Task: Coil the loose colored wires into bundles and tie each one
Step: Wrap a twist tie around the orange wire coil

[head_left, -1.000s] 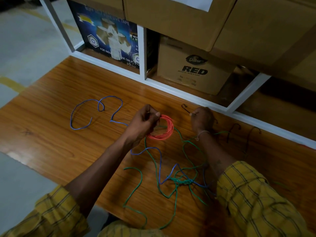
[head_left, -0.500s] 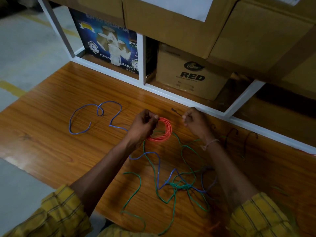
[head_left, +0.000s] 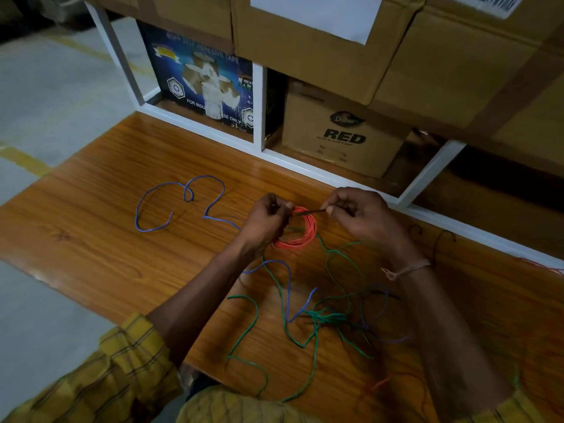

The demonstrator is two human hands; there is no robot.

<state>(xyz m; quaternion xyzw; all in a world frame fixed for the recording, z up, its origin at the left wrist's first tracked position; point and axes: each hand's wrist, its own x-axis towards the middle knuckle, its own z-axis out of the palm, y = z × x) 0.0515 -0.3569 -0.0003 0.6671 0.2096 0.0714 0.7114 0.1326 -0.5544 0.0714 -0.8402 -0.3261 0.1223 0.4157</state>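
Between my two hands, dead center of the board (head_left: 91, 239), sits the red coil (head_left: 300, 236). My left hand (head_left: 268, 219) pinches it at its 10 o'clock edge. My right hand (head_left: 363, 218), off at the coil's 2 o'clock, pinches a thin dark tie (head_left: 309, 212) that runs straight across at 9 o'clock toward my left thumb. So the tie lies crosswise over the coil's top, and I reckon the right hand does the wrapping. Blue wire (head_left: 180, 206) and green wire (head_left: 305, 319) lie loose at 9 and 6 o'clock.
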